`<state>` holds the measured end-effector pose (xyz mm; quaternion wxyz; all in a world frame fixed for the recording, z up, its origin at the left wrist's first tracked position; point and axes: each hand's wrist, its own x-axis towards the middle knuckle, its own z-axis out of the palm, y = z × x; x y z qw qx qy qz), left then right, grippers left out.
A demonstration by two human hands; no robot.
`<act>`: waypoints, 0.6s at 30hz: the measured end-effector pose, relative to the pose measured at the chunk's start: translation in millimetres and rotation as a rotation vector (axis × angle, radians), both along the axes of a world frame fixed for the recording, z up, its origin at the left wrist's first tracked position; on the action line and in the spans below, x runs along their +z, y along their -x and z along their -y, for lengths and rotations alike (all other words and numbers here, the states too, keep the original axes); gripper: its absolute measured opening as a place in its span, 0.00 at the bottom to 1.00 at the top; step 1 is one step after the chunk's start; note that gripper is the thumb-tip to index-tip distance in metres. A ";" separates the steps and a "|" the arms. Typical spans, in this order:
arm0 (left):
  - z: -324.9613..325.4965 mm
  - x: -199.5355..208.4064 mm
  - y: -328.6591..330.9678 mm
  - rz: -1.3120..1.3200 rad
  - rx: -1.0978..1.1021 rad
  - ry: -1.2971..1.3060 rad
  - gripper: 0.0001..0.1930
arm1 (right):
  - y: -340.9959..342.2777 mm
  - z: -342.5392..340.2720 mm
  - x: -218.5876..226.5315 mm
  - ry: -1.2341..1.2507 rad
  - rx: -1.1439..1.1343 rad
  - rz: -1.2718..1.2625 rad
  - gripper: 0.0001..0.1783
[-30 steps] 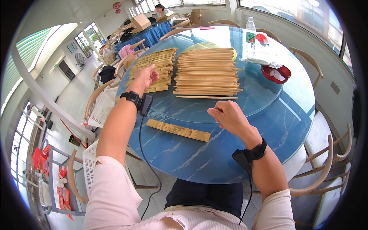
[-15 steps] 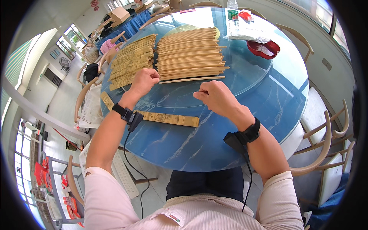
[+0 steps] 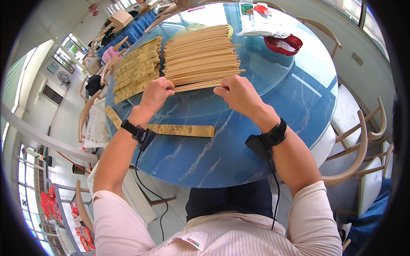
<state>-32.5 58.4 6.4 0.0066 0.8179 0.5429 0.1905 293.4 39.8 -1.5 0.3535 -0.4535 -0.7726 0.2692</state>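
Observation:
Many thin pale wooden sticks [image 3: 200,53] lie side by side in a pile on the blue marbled round table [image 3: 205,162]. At the pile's near edge, my left hand [image 3: 157,93] is closed in a pinch at the left end of the closest stick [image 3: 194,87]. My right hand [image 3: 239,94] is closed over that stick's right part, its fingertips bent and partly hidden. Left of the pile, flat gold strips with dark printing [image 3: 139,68] overlap in a stack. One more gold printed strip [image 3: 181,129] lies nearer me, passing beneath my left wrist.
A clear glass turntable [image 3: 273,85] carries the piles. Toward the back right are a red dish [image 3: 284,45], a white plastic bag [image 3: 265,30] and a bottle [image 3: 247,10]. Wooden chairs [image 3: 358,145] surround the table. A cable [image 3: 147,187] hangs from my left wrist strap.
My right hand has moved up and left, from apart to the right part of the nearest stick. My left hand stays at its left end. The whole view has shifted slightly.

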 end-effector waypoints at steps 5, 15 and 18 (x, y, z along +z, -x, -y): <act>2.8 -4.0 5.0 -0.170 -0.096 -0.144 0.05 | -3.0 -9.3 -5.0 -0.137 -0.087 0.046 0.18; 20.9 2.0 9.2 -0.004 -0.038 0.074 0.04 | -4.0 -15.9 -13.4 -0.181 -0.146 0.086 0.18; 24.1 4.6 7.2 0.020 -0.031 0.136 0.05 | -5.7 -13.5 -13.5 -0.200 -0.139 0.060 0.19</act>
